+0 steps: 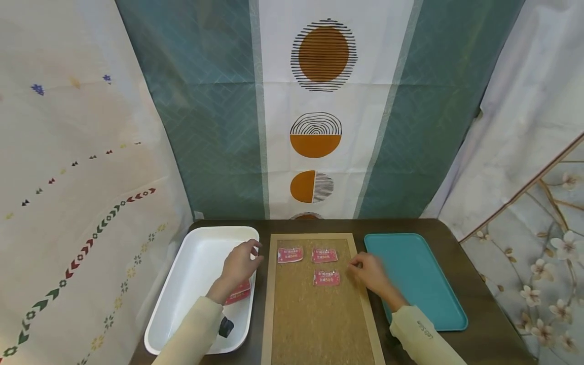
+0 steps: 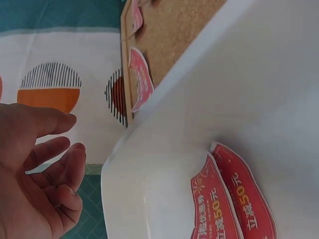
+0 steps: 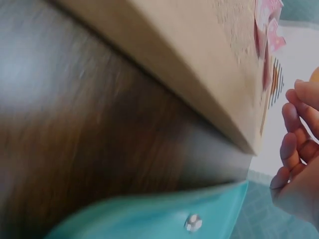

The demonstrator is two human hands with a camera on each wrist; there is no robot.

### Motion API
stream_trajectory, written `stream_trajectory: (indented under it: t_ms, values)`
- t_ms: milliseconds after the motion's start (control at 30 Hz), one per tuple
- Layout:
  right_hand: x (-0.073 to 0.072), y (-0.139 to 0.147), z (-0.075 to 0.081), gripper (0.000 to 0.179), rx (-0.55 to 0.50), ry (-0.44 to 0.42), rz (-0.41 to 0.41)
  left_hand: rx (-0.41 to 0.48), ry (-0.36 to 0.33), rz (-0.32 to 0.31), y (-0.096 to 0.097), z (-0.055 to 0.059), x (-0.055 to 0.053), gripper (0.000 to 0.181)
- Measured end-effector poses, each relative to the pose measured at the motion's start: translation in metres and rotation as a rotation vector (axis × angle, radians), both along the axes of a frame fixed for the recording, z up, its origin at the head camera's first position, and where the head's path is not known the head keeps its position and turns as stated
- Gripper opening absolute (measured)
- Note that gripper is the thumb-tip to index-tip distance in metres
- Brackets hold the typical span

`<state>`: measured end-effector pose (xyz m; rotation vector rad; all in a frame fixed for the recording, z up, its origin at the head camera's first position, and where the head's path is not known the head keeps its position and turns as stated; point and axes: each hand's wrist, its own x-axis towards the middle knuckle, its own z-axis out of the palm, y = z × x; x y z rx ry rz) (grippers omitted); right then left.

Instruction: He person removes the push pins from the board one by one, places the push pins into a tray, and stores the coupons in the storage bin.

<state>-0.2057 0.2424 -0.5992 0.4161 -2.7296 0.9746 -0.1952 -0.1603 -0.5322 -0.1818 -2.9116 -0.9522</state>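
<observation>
My left hand (image 1: 239, 263) hovers over the right side of the white tray (image 1: 201, 238), its fingers loosely bent with nothing between them. Below it in the tray lie red-and-white printed coupons (image 2: 234, 199), overlapping. My right hand (image 1: 371, 274) is at the right edge of the corkboard (image 1: 310, 319). Its fingers are bent, the thumb close to the index fingertip (image 3: 291, 94), and no held thing shows there. On the upper part of the board are three coupons, one at upper left (image 1: 290, 255), one at upper right (image 1: 324, 255), and one lower (image 1: 326, 278).
To the right of the board lies a teal tray (image 1: 410, 248), with a small shiny silver piece (image 3: 193, 222) in it. A small black object (image 1: 225, 327) shows beside the left sleeve. The dark table (image 1: 488, 324) backs onto a patterned curtain (image 1: 219, 126).
</observation>
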Motion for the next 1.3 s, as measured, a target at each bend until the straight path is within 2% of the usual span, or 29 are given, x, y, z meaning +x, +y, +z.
stream_trajectory:
  t_ms: [200,367,533,733,867,1000,1200,1300]
  values:
    - [-0.001,-0.018,-0.009,0.015,0.015,0.069,0.027,0.037,0.001,-0.027,0.020,-0.005,-0.008,0.031]
    - [-0.010,-0.037,-0.006,0.016,-0.021,-0.026,0.040,0.061,0.005,-0.044,0.036,-0.001,-0.018,0.033]
    - [-0.017,-0.055,0.000,0.016,-0.066,-0.139,0.066,0.078,0.001,-0.048,0.043,-0.001,-0.024,0.038]
    - [-0.026,-0.071,0.001,0.012,-0.099,-0.179,0.118,0.083,0.000,-0.030,0.045,-0.006,-0.029,0.038]
    - [-0.033,-0.078,0.001,0.011,-0.108,-0.206,0.142,0.094,-0.038,-0.037,0.047,-0.008,-0.032,0.037]
    - [-0.039,-0.085,0.002,0.009,-0.134,-0.211,0.133,0.060,-0.098,-0.063,0.052,-0.008,-0.038,0.037]
    - [-0.044,-0.097,0.005,0.003,-0.070,-0.177,0.094,0.011,-0.184,-0.078,0.059,-0.011,-0.043,0.044]
    - [-0.044,-0.104,0.008,0.004,-0.072,-0.219,0.099,0.021,-0.207,-0.073,0.062,-0.014,-0.044,0.045]
